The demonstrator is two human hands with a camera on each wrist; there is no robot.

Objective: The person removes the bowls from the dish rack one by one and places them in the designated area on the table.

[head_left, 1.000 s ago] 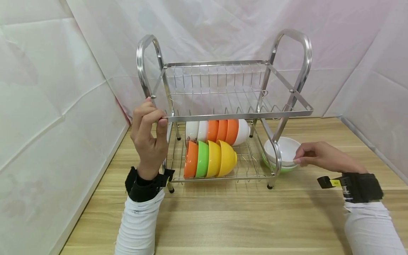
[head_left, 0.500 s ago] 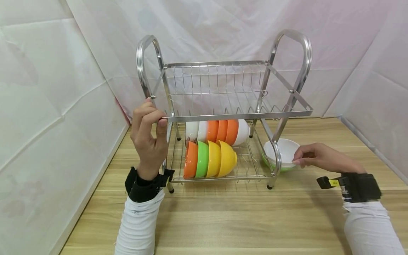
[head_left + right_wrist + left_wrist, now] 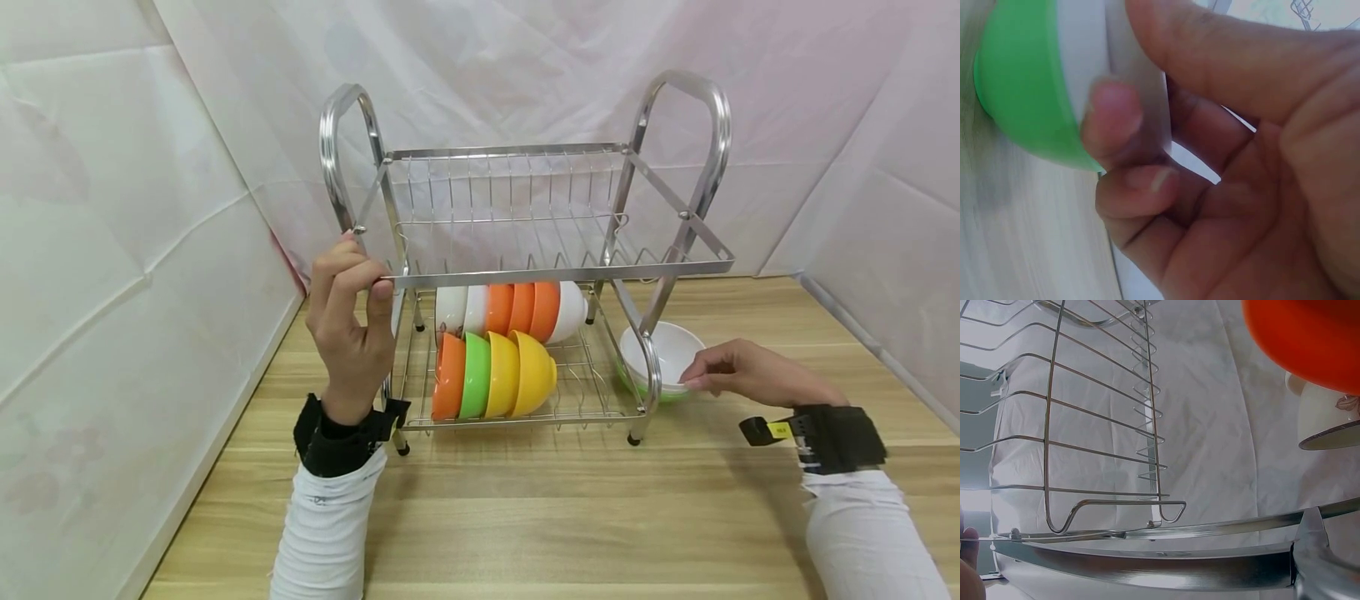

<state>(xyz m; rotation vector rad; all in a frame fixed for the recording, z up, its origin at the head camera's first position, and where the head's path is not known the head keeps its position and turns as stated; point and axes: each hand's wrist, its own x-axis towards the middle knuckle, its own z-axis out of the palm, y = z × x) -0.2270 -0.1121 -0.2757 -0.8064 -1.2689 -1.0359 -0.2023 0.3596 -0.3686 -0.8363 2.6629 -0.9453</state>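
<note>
A two-tier metal dish rack (image 3: 525,275) stands on the table. My left hand (image 3: 348,321) grips the front left corner of its upper tier; in the left wrist view only a bit of that hand (image 3: 969,569) shows at the edge. To the right of the rack, a white bowl (image 3: 677,348) sits inside a green bowl (image 3: 675,396). My right hand (image 3: 750,371) pinches the white bowl's near rim between thumb and fingers. Seen from the right wrist, the fingertips lie against the white rim, with the green bowl (image 3: 1022,81) behind it. A rack post partly hides both bowls.
On the lower tier, a front row holds an orange bowl (image 3: 449,375), a green one and two yellow bowls (image 3: 534,373) on edge. Behind them stand several white and orange bowls (image 3: 547,310). White sheets (image 3: 870,225) wall off the back and sides of the wooden table (image 3: 525,517).
My right hand has shifted slightly left, still pinching the white bowl's rim. My left hand stays on the rack corner.
</note>
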